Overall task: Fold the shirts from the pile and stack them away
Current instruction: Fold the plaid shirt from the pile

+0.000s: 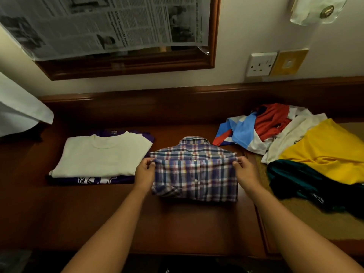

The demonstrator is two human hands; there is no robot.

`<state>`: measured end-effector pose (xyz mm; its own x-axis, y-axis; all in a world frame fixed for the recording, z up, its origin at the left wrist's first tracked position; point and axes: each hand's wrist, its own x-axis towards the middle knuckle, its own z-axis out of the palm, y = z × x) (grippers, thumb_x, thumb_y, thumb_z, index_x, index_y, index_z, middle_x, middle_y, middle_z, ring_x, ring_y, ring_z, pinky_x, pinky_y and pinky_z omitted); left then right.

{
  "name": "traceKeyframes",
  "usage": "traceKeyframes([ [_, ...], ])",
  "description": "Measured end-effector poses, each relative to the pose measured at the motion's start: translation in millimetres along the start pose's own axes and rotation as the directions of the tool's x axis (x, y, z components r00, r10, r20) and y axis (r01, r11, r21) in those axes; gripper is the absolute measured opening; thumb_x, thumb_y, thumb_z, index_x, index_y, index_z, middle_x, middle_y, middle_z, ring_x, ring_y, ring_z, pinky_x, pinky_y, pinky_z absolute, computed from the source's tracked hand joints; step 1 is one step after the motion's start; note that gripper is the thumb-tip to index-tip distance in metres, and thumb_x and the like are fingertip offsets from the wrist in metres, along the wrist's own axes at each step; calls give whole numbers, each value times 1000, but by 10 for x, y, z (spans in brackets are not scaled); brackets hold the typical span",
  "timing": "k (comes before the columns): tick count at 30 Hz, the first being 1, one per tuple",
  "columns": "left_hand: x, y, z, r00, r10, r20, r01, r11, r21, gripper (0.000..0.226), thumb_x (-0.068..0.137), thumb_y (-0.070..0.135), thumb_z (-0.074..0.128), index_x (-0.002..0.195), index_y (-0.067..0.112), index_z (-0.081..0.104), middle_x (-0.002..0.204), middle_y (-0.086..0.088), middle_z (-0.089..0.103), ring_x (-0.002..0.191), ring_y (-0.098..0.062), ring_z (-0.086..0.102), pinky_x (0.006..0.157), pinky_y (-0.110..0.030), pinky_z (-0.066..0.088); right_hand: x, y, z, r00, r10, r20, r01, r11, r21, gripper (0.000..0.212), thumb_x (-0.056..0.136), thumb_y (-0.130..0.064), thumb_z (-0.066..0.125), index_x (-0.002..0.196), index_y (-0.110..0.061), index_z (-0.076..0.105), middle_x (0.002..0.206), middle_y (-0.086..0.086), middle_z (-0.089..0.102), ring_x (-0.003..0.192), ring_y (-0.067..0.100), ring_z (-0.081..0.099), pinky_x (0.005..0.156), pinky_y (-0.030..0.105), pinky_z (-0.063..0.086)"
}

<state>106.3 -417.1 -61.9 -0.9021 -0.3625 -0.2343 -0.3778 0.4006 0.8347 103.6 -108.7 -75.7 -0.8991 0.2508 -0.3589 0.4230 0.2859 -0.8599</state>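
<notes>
plaid shirt [195, 170] folded on table | hands pinch its side edges

The scene is dim and warm-toned, brightest on the cream wall [256, 26] toward 12 and 1 o'clock. The dark wooden table [187, 223] carries a soft reddish sheen near its middle and sinks into near-black at 6 and 9 o'clock. Wide-angle distortion bends its back ledge and the mirror frame [215, 36]. Newspaper print [102, 22] is soft and unreadable; overall detail looks slightly smeared.
</notes>
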Motion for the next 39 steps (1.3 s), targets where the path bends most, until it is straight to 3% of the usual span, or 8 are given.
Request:
traceKeyframes([
  [7,350,1,255,990,87,-111,-66,981,184,24,103,16,37,115,3,53,110,-16,61,101,-32,57,76,-29,39,324,-135,271,994,-93,-65,84,989,-121,12,104,-17,35,98,-16,46,92,-1,53,83,14,50,71,27,35],
  [15,1030,-130,523,998,43,-35,-35,976,214,25,104,23,36,116,9,52,101,-9,61,90,-26,59,72,-29,43,856,-200,560,987,-27,-160,-23,952,-306,21,104,-20,32,98,-6,47,74,-1,45,69,15,45,53,24,29],
  [22,1139,-320,481,956,-242,164,229,969,90,50,97,31,53,141,15,34,125,-7,55,114,-28,55,86,-35,46,1060,-52,577,982,150,-112,-167,972,-163,36,101,-18,44,136,-10,44,120,8,54,112,26,53,90,34,42],
  [24,1005,-409,434,945,-269,184,253,961,108,50,97,28,54,141,17,35,127,-5,55,115,-28,55,91,-37,47,955,56,546,978,165,-127,-179,978,-110,39,99,-17,47,138,-15,42,124,6,54,110,24,54,89,35,44],
  [30,614,-601,390,934,-328,142,328,944,20,41,95,24,58,133,15,46,123,-3,55,110,-20,55,83,-30,46,675,257,453,941,337,-41,-339,933,-120,18,96,-23,57,108,-10,57,99,3,57,80,13,53,62,26,39],
  [32,544,-631,397,917,-363,166,359,932,55,36,95,26,58,127,10,53,120,-7,60,105,-20,57,76,-26,47,659,315,433,917,399,19,-395,913,-100,15,95,-23,57,100,-10,62,99,6,63,83,17,58,67,30,47],
  [35,488,-579,392,867,-442,229,437,896,74,36,96,31,55,124,8,59,115,-8,62,98,-21,58,72,-26,47,632,293,417,924,382,22,-380,923,-61,17,97,-16,52,89,-6,63,94,12,66,84,26,62,73,37,51],
  [39,386,-503,338,877,-412,249,418,908,31,24,98,24,51,112,7,62,101,-3,62,86,-15,59,58,-18,42,559,175,383,957,290,7,-290,957,-7,18,98,-13,49,85,-10,61,87,4,63,84,22,61,62,26,44],
])
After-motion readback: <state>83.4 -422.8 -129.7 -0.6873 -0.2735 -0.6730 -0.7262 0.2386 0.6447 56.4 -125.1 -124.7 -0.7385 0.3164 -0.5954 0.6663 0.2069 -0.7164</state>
